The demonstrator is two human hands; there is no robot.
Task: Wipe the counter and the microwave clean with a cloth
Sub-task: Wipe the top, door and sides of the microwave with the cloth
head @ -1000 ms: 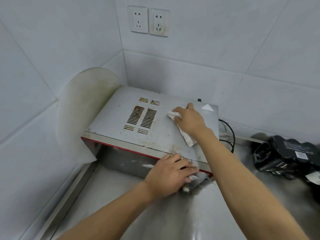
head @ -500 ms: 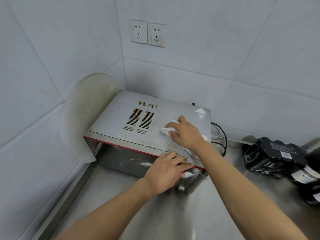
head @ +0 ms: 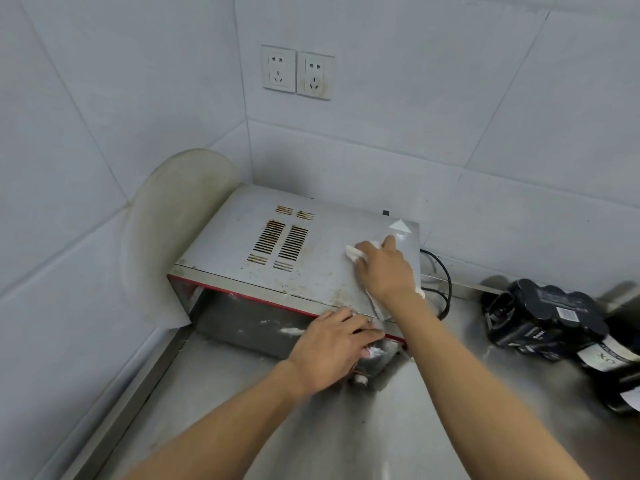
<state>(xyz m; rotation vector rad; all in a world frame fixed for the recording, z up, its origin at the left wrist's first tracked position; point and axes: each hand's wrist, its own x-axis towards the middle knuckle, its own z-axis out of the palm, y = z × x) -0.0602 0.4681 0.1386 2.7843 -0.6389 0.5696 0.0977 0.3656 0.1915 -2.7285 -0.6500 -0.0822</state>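
Grips the cloth [head: 356, 252], a white wad, under curled fingers of the right hand [head: 384, 271] and presses it to the top panel of the microwave [head: 235, 233], toward the right rear, just short of a white triangular sticker [head: 400, 226]; lets a tail of it trail out beneath the wrist to the panel's right edge. Braces the appliance with the left hand [head: 332, 348], fingers laid nearly straight over the front right corner, grasping nothing that shows. Looks no more than partway through the top: brown specks [head: 329, 294] scattered along the front strip, rusty staining around the vent slots [head: 280, 242], and no way to tell by eye which stretch of panel has already been covered. Leaves the dark door front [head: 249, 320] with white smears across it, so probably not yet wiped. Leaves, too, the steel counter [head: 207, 368] under and before the oven, dull and streaky, with a whitish smudge near the front right foot; most likely the larger share of the job to come. Beyond that, a black cord [head: 446, 282] looping off the right side, black boxy gear [head: 540, 313] further right on the counter, a pale round board [head: 173, 230] leaning on the left wall, twin sockets [head: 298, 72] above.
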